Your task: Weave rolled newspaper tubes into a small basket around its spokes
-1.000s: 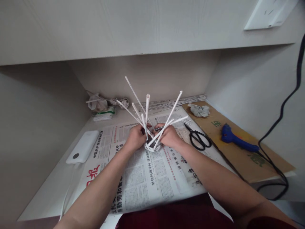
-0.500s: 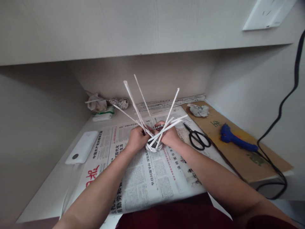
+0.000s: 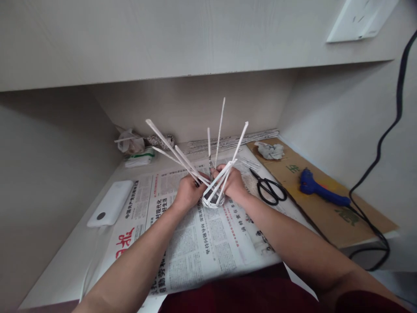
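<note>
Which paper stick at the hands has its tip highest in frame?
The thin stick rising beside the right hand, leaning slightly right; the other tips all end lower.

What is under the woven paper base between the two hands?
Printed newspaper shows along the near side of the woven paper base; the spot directly beneath is hidden, contact unclear.

Forearms (image 3: 140, 252) extended forward, converging; left grip (image 3: 189, 191), right grip (image 3: 232, 182) close together, both curled inward.
</note>
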